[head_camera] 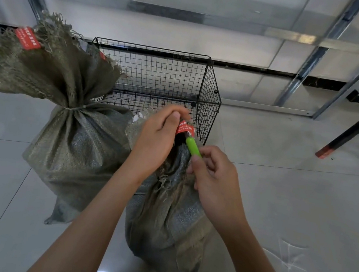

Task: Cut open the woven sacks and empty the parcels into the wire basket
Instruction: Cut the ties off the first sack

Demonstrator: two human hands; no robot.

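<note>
Sack in front: olive woven fabric, standing on the tiled floor, just before the wire basket. Left hand grips its bunched neck, fingers curled round the fabric beside a red tag. Right hand holds a green-handled cutter, fingers curled on the handle. The cutter's tip meets the neck right under the tag; the blade is too small to make out. Second sack stands just beside the first, on the left. Its neck is tied with cord, its frayed top flares out, and a second red tag sits near its edge. The basket stands behind both sacks, near the wall.
</note>
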